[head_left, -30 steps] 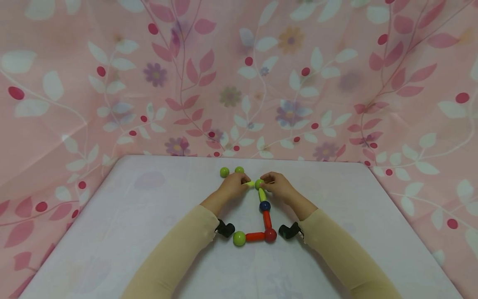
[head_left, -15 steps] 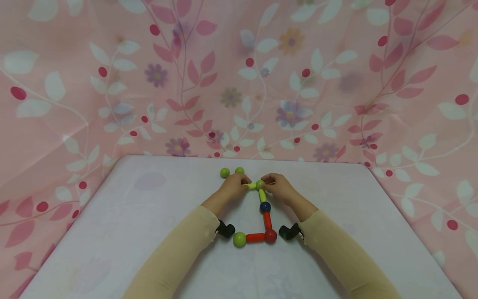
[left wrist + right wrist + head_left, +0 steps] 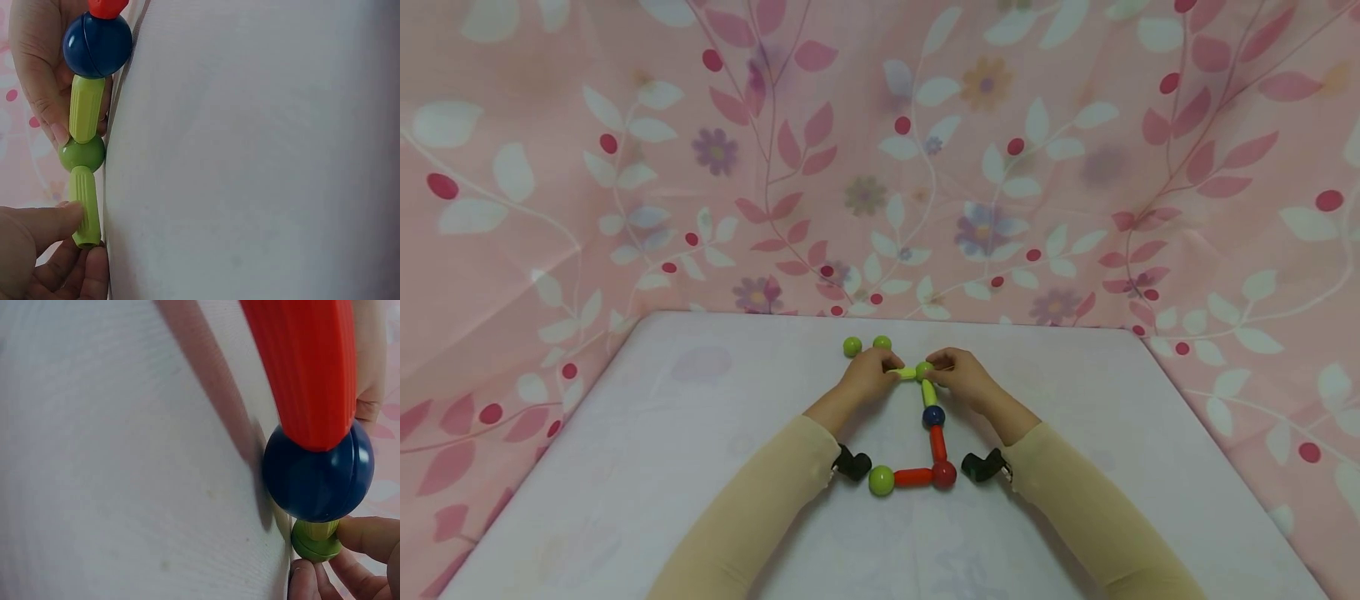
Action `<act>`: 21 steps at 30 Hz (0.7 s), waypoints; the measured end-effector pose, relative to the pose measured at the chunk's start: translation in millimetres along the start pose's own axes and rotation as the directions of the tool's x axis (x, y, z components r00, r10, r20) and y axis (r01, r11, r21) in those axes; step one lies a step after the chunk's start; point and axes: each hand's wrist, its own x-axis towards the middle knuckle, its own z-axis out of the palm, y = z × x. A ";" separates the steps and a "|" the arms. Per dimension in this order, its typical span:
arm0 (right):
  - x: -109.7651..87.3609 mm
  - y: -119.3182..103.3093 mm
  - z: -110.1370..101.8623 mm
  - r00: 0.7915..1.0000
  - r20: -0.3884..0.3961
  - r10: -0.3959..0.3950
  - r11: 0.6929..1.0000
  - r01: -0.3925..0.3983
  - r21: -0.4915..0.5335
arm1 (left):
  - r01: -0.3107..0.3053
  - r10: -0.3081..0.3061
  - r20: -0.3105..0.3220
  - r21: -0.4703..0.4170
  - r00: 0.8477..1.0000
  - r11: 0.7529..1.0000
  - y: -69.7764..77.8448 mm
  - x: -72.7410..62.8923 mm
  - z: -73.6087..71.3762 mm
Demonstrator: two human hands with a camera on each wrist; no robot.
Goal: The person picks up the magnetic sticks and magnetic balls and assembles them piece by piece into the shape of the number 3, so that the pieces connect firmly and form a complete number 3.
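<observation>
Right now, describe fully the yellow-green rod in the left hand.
The yellow-green rod is short, grooved lengthwise and plastic-looking. The left hand pinches it near its free end, which shows a dark spot. Its other end meets a green ball; in the head view it lies crosswise. Whether it touches the tabletop is unclear.

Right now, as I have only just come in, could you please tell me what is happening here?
A person's left hand pinches a yellow-green rod that meets a green ball held by the right hand. From there, a second yellow-green rod, a blue ball, a red rod and a red ball run toward the person. Two other green balls lie beyond the left hand.
</observation>
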 end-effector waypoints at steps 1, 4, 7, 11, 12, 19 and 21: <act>-0.3 -0.2 -0.1 1.000 -0.001 0.000 1.000 0.000 0.003 | 0.005 -0.005 0.001 -0.003 1.000 1.000 0.4 -0.7 -0.1; -1.0 -0.7 0.1 1.000 -0.004 0.000 1.000 0.000 0.011 | 0.006 -0.006 -0.002 -0.005 1.000 1.000 0.7 -2.5 -0.8; -1.2 -0.6 0.3 1.000 -0.006 0.005 1.000 -0.005 0.017 | 0.013 -0.013 -0.007 -0.009 1.000 1.000 0.4 -4.7 -2.7; 0.9 1.6 0.3 1.000 -0.009 0.007 1.000 -0.006 0.021 | 0.029 -0.029 -0.016 -0.021 0.999 0.999 0.4 -7.9 -6.7; 1.5 2.1 0.3 1.000 -0.009 0.008 1.000 -0.007 0.021 | 0.033 -0.034 -0.020 -0.028 0.999 0.999 0.5 -8.5 -7.8; 3.1 2.5 0.1 1.000 -0.006 0.022 0.999 -0.022 0.028 | 0.078 -0.081 -0.047 -0.062 0.996 0.995 -1.7 -6.5 -15.0; 2.9 2.6 0.3 1.000 -0.004 0.025 0.999 -0.025 0.028 | 0.077 -0.080 -0.063 -0.058 0.995 0.995 -2.9 -4.4 -16.6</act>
